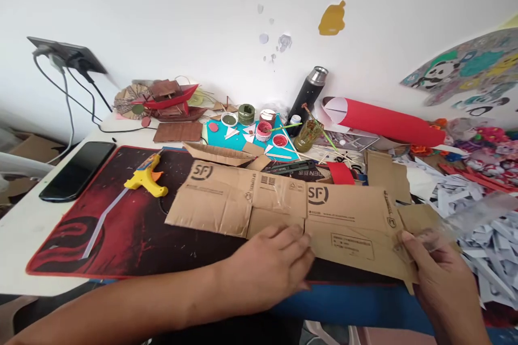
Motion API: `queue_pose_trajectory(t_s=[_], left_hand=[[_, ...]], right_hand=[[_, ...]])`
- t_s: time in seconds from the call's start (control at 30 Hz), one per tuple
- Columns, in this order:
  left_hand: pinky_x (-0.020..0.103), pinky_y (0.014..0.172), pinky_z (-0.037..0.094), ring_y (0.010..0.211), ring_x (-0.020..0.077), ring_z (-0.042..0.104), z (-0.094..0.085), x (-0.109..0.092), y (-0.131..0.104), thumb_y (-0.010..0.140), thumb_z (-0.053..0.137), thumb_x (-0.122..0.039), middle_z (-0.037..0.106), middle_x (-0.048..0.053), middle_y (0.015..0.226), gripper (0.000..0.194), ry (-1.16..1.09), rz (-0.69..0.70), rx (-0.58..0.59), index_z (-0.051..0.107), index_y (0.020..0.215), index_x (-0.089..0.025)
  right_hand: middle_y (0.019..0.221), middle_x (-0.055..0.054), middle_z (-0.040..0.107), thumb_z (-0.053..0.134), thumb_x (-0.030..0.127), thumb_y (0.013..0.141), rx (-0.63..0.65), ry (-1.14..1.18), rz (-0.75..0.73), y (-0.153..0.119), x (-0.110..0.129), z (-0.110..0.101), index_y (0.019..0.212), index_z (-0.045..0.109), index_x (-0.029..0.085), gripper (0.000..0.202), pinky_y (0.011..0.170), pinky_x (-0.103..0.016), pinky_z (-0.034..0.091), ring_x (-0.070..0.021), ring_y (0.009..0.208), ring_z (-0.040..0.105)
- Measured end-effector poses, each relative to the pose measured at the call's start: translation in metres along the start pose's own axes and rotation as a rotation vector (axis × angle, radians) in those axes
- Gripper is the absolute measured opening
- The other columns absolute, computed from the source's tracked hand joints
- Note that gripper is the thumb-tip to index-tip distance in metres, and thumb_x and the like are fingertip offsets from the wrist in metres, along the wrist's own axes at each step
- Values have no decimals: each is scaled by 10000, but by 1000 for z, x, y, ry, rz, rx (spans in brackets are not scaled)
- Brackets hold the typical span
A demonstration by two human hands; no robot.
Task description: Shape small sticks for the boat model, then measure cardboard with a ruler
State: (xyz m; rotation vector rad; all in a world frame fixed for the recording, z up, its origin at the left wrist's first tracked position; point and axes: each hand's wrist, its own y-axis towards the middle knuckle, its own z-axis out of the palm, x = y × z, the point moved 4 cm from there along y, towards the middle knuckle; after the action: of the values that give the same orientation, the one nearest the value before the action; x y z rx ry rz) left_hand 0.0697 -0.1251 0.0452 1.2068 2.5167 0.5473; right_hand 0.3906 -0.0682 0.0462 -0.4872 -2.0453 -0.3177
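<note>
A flattened brown cardboard box (279, 194) with SF print lies across the dark red-and-black mat (121, 248). My left hand (275, 264) is closed on the cardboard's lower edge near its middle, fingers bent over a flap. At the right end, my right hand (441, 275) grips the cardboard between thumb and fingers. A strip of clear tape (477, 215) sticks out from that hand toward the right. To the left on the mat rests a yellow glue gun (148, 178) with a long glue stick in it.
A black phone (76, 172) lies at the left. Behind the cardboard are paint jars (246, 114), a black thermos (307, 97), a red paper roll (384, 121), a box cutter (291, 167) and red model boats (170, 99). White paper strips (489, 259) are heaped at the right.
</note>
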Motion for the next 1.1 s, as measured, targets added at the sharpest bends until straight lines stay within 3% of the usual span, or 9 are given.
queue_pose_trajectory(t_s=[0.1,0.27,0.5,0.6,0.73,0.93,1.1], left_hand=[[411,1171,464,1300,268,677,2,28,-29,1102,545,-375,774,105,1350,310,16,-140,22,742,1181,-149],[495,1249,374,1403,321,608,9,59,-63,1047,639,-383,701,108,1488,325,15,-256,174,716,1289,-180],[478,1230,361,1451,347,554,25,41,-68,1039,633,-495,637,137,1561,469,55,-248,234,684,1387,-186],[470,1245,337,1446,330,558,29,40,-71,1075,580,-438,636,127,1565,421,55,-226,216,679,1401,-190],[453,1265,312,1489,303,520,33,47,-80,1088,553,-322,605,119,1599,389,7,-201,229,647,1449,-213],[462,1283,293,1530,316,477,36,53,-92,1061,577,-282,617,110,1589,438,-18,-190,257,614,1492,-217],[467,1298,272,1553,316,450,34,54,-93,1052,556,-225,596,126,1608,450,-28,-182,279,610,1498,-192]], right_hand=[[669,-58,698,745,627,627,-31,-289,85,4,0,-17,685,657,244,398,591,-359,480,-271,661,646],[744,-120,757,640,662,658,-154,-543,21,9,9,-20,768,703,253,429,733,-467,496,-420,866,733],[865,-155,791,618,614,783,-205,-621,-134,11,13,-13,828,706,247,380,748,-463,519,-387,837,756],[940,-154,815,583,622,831,-220,-699,-245,9,21,-16,836,706,261,381,721,-451,509,-368,815,759],[903,-122,820,569,670,861,-149,-748,-259,4,29,-14,831,728,262,439,669,-409,487,-333,755,751],[982,-146,808,511,694,921,-225,-713,-333,-11,46,-6,942,773,214,547,745,-430,512,-348,827,754],[875,-116,807,569,707,845,-53,-746,-223,4,35,-9,888,776,252,501,679,-420,514,-350,775,739]])
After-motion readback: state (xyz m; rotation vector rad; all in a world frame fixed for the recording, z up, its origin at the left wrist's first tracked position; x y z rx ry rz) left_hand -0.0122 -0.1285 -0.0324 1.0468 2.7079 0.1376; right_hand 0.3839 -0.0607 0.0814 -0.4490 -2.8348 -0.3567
